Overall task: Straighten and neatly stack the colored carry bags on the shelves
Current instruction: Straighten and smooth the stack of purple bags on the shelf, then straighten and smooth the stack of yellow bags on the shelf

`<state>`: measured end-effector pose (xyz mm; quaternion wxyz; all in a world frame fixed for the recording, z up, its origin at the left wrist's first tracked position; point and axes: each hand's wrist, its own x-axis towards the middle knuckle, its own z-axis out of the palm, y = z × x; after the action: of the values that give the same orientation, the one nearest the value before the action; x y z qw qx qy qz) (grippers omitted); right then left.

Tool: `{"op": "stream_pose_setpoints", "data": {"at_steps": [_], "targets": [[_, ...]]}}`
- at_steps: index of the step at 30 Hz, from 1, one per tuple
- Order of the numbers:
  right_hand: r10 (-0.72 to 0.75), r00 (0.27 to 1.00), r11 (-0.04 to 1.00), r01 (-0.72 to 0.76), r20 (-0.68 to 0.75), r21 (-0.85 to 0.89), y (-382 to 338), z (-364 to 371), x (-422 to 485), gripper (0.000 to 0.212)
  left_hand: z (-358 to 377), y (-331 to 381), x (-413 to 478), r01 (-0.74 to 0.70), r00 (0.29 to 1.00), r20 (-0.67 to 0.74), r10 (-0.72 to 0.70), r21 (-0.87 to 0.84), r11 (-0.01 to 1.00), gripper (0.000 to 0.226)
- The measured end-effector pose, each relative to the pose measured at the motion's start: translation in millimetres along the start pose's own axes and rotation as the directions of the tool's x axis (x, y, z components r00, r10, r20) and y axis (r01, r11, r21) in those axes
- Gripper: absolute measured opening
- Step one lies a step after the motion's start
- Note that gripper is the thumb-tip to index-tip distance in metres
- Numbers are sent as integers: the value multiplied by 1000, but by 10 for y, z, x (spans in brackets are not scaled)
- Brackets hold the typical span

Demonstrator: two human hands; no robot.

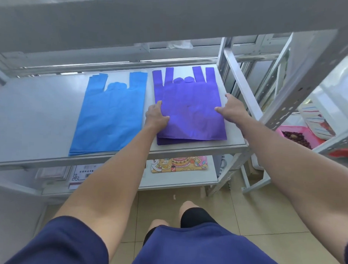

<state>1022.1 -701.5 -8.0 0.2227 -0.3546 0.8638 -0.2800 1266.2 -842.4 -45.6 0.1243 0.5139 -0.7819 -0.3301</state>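
A stack of purple carry bags [192, 104] lies flat on the right part of the grey shelf [37, 115], handles pointing away from me. The layers are slightly fanned, so two sets of handles show at the back. My left hand [157, 115] grips the stack's left edge, thumb on top. My right hand [231, 109] holds the right edge the same way. A stack of light blue carry bags [110, 113] lies flat just to the left, untouched.
An upper shelf beam [173, 15] hangs close overhead. Slotted metal uprights [301, 87] stand at the right. A lower shelf [179, 181] holds a cartoon-printed card [180, 164] and papers. A pink basket [299, 134] sits at the far right.
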Motion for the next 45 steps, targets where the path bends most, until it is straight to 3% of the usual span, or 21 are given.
{"op": "stream_pose_setpoints", "data": {"at_steps": [4, 7, 10, 14, 18, 26, 31, 37, 45], "targets": [[-184, 977, 974, 166, -111, -154, -256, -196, -601, 65, -125, 134, -330, -188, 979, -36, 199, 190, 964, 75], [-358, 918, 896, 285, -172, -342, -406, -356, -1195, 64, -272, 456, -780, -419, 902, -12, 432, 220, 881, 73], [-420, 891, 816, 287, -173, -502, -457, -618, -1796, 72, -312, 842, -1241, -584, 803, 27, 595, 228, 779, 74], [-329, 888, 832, 112, -320, -544, -225, -1169, -2443, 74, -58, 1484, -1845, -739, 673, 89, 734, 115, 664, 77], [-224, 859, 824, -86, -461, -560, 375, -1852, -2912, 72, 486, 2247, -2359, -872, 488, 151, 860, 36, 488, 83], [27, 729, 764, -456, -684, -456, 2149, -3471, -3497, 75, 2018, 4068, -2933, -958, 288, 233, 929, 89, 274, 98], [138, 690, 725, -559, -711, -402, 3228, -4464, -3550, 77, 3101, 5243, -3193, -956, 290, 308, 906, 61, 286, 97], [155, 668, 718, -582, -728, -382, 4189, -5649, -3340, 76, 4054, 6451, -3172, -941, 333, 340, 879, 55, 335, 93], [185, 707, 742, -556, -683, -375, 5616, -6696, -2396, 75, 5521, 7863, -2686, -932, 357, 358, 863, 67, 357, 91]]}}
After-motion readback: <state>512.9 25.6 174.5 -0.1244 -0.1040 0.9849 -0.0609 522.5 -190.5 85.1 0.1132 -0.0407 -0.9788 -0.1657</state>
